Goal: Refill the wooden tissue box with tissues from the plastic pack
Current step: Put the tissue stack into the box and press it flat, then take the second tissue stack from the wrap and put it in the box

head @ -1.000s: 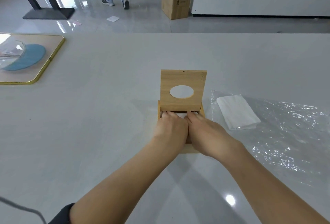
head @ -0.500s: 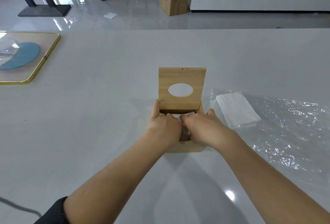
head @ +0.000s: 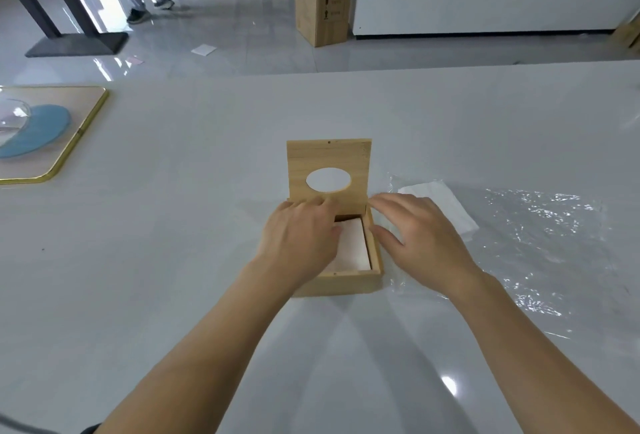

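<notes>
A broad pale grey table (head: 173, 260) fills most of the view, and both bare forearms reach up across it from the lower edge toward a small square box of light wood (head: 349, 281) at the centre. To the box's 3 o'clock a sheet of clear crinkled plastic wrap (head: 540, 243) lies flat on the table, with a flat white stack of folded tissues (head: 450, 203) on its far-left part — the right hand covers the stack's near corner. The left hand (head: 301, 236) lies palm down over the left half of the open box, fingers loosely spread and pointing to 12 o'clock, their tips on the lower edge of the raised wooden lid with an oval hole (head: 329, 170); it grips nothing that can be seen, and it hides the box's left wall. The right hand (head: 420, 236) hovers palm down just past the box's right wall, fingers wide and slightly curled, holding nothing. Inside the box, a white wad of tissues (head: 353, 246) shows between the hands — its left part is hidden. At 10 o'clock a gold-rimmed tray (head: 86, 143) is cut off by the frame.
</notes>
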Action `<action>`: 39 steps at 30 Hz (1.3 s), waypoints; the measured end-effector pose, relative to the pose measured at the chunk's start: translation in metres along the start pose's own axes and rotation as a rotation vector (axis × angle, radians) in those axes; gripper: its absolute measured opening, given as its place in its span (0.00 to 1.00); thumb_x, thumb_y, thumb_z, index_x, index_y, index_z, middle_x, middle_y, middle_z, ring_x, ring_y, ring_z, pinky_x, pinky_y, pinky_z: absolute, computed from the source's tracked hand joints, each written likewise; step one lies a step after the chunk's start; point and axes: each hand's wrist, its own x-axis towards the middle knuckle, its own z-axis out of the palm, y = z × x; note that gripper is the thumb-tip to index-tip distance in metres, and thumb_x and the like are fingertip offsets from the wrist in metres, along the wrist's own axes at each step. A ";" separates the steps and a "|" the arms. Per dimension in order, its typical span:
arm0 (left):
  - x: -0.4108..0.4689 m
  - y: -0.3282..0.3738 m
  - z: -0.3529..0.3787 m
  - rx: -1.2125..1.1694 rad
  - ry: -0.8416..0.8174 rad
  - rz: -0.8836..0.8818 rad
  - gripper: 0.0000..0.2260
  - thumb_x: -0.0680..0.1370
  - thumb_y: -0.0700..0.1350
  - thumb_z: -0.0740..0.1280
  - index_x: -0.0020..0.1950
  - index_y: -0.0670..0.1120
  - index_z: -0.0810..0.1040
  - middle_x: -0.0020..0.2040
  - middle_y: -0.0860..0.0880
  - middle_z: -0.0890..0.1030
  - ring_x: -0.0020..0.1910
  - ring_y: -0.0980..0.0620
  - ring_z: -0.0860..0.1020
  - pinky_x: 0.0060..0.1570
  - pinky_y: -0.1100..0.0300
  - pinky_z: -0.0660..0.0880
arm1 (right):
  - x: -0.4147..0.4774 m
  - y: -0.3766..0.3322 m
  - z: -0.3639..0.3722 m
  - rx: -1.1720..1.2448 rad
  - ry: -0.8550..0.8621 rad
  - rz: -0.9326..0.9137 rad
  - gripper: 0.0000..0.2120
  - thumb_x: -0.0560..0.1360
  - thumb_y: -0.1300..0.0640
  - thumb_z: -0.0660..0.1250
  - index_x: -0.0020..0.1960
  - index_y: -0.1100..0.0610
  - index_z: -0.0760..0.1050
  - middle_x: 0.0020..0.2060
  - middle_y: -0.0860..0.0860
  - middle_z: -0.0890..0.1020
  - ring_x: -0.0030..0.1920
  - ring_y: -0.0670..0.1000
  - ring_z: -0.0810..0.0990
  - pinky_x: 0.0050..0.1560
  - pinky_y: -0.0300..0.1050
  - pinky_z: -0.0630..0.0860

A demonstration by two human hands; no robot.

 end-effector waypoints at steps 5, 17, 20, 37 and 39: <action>-0.006 0.026 0.008 -0.077 0.178 0.061 0.31 0.75 0.65 0.58 0.69 0.45 0.70 0.70 0.46 0.72 0.71 0.46 0.68 0.68 0.52 0.64 | -0.026 0.029 -0.016 -0.056 -0.008 0.110 0.34 0.72 0.37 0.58 0.73 0.52 0.61 0.73 0.53 0.64 0.72 0.51 0.61 0.69 0.45 0.54; 0.014 0.110 0.031 -0.008 0.185 0.112 0.33 0.74 0.67 0.54 0.72 0.49 0.68 0.72 0.44 0.69 0.72 0.44 0.65 0.72 0.50 0.55 | -0.088 0.114 -0.063 -0.148 0.047 0.334 0.41 0.69 0.30 0.52 0.76 0.46 0.49 0.77 0.53 0.53 0.76 0.52 0.51 0.72 0.49 0.48; 0.023 0.136 0.040 -0.006 0.185 0.130 0.33 0.74 0.67 0.54 0.71 0.48 0.69 0.71 0.43 0.69 0.72 0.44 0.65 0.72 0.51 0.53 | -0.108 0.140 -0.074 -0.159 0.050 0.374 0.41 0.69 0.30 0.54 0.76 0.46 0.48 0.77 0.53 0.53 0.76 0.52 0.50 0.72 0.48 0.47; 0.045 0.239 0.094 0.015 0.113 0.133 0.33 0.74 0.68 0.52 0.71 0.49 0.69 0.71 0.43 0.69 0.73 0.45 0.64 0.71 0.52 0.49 | -0.192 0.241 -0.104 -0.107 -0.027 0.518 0.40 0.70 0.32 0.55 0.76 0.47 0.47 0.77 0.53 0.50 0.76 0.51 0.47 0.72 0.48 0.47; 0.045 0.242 0.098 0.019 0.110 0.123 0.33 0.74 0.68 0.52 0.71 0.49 0.69 0.71 0.44 0.69 0.73 0.45 0.64 0.71 0.52 0.49 | -0.194 0.244 -0.104 -0.024 -0.036 0.551 0.40 0.72 0.33 0.57 0.76 0.49 0.47 0.77 0.51 0.49 0.76 0.50 0.47 0.73 0.48 0.47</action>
